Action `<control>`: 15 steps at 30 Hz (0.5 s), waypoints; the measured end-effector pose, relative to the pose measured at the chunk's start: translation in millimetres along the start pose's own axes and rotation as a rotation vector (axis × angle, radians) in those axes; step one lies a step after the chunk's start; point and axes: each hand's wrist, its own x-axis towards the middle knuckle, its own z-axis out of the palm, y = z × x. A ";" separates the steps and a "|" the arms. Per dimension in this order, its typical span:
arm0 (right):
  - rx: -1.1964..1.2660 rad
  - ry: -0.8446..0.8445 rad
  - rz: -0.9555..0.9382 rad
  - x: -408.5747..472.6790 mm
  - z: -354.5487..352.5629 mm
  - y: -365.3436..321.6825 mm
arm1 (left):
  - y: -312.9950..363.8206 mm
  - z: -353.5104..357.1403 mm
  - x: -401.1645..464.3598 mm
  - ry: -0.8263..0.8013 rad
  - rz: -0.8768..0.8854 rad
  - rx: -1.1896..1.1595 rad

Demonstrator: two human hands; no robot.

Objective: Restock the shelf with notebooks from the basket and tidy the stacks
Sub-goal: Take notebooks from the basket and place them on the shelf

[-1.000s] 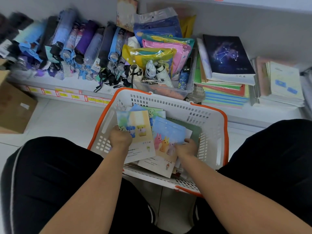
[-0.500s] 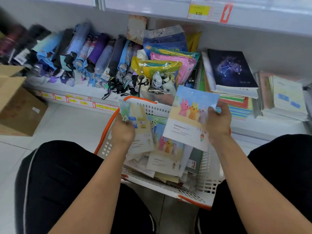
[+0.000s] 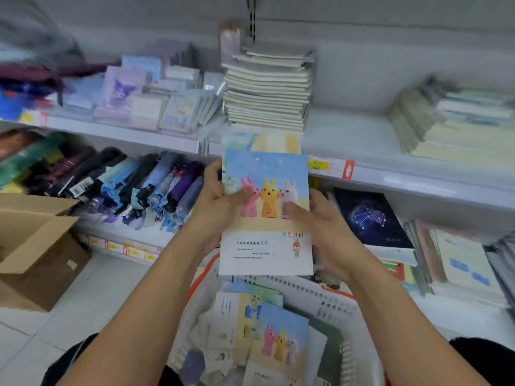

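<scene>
Now that the two notebooks [image 3: 266, 213] are merged into one pile, lifted from basket [image 3: 328, 298] toward upper shelf [image 3: 390, 174], left hand [image 3: 216, 201] and right hand [image 3: 320, 218] both clamp it, ready for shelving.

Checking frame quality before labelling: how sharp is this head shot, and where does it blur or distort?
Head view: the held notebook and both hands, left and right, are fairly sharp; the upper-shelf stacks, umbrellas and basket smear with motion blur; wide-angle bending at the edges; flat light, no glare.
</scene>
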 end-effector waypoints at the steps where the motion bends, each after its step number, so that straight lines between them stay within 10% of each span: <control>1: -0.023 -0.041 -0.065 0.1 1.5 -12.3 | 15.1 1.3 10.5 0.017 0.020 -0.008; 7: 0.017 0.206 -0.281 50.1 20.6 -101.7 | 100.4 19.5 58.2 -0.105 0.016 0.095; 15: 0.060 0.095 -0.078 130.6 27.9 -207.0 | 164.0 58.0 150.6 0.043 0.058 0.151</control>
